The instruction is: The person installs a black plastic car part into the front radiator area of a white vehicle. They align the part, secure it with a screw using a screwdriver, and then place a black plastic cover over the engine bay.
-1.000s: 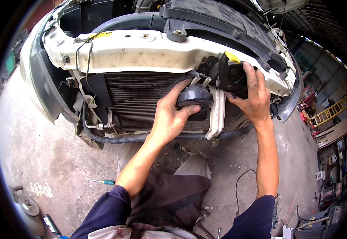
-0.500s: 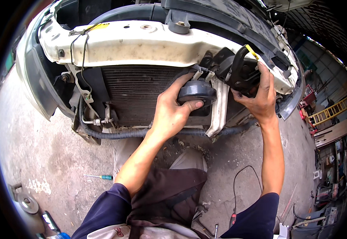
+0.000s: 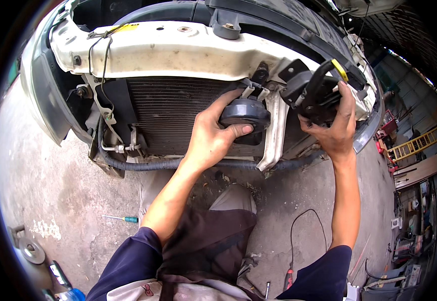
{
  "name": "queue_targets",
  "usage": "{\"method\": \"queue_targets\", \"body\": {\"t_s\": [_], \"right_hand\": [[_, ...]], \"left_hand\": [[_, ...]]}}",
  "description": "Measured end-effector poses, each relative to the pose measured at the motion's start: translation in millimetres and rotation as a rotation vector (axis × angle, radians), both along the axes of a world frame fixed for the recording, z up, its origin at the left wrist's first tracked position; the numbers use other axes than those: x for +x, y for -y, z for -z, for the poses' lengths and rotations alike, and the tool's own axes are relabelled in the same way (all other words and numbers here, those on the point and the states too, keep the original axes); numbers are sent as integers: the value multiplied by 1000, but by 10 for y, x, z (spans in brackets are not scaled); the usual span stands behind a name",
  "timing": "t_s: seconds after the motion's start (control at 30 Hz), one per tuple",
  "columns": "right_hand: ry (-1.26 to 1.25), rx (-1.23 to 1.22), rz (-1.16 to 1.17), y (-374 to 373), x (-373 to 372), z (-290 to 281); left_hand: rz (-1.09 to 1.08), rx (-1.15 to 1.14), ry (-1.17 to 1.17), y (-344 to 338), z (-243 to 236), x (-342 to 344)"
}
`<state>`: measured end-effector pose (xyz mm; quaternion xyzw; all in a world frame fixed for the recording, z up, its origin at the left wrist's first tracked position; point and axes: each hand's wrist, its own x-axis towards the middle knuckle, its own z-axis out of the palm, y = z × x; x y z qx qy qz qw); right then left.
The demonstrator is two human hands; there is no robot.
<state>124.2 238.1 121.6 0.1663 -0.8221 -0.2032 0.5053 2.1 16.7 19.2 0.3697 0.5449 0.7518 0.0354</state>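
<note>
My left hand (image 3: 206, 134) is closed around a round black car horn (image 3: 247, 113), thumb in front and fingers behind. The horn sits beside a white upright brace (image 3: 274, 131), in front of the dark finned radiator (image 3: 163, 113). My right hand (image 3: 335, 133) grips a black hood latch (image 3: 315, 100) with a yellow-tipped lever, just right of the brace. The latch is tilted and held apart from the white front crossmember (image 3: 173, 52). How the horn is fixed behind my fingers is partly hidden.
A dark corrugated hose (image 3: 148, 165) runs below the radiator. On the concrete floor lie a green-handled screwdriver (image 3: 128, 219) and a red-handled tool with a cable (image 3: 289, 278). At the right stands a yellow ladder (image 3: 419, 139); a metal cylinder (image 3: 32, 251) stands lower left.
My right hand has shifted the latch to the right, away from the brace and crossmember. My left hand keeps its hold on the horn, with little movement.
</note>
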Motion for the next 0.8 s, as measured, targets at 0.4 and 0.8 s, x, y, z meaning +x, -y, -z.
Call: {"method": "queue_targets", "body": {"t_s": [0.4, 0.8], "right_hand": [[212, -24, 1, -27, -160, -43], [121, -116, -16, 36, -198, 79]], "left_hand": [[-93, 14, -27, -61, -27, 76], [-64, 50, -29, -91, 14, 26]]}}
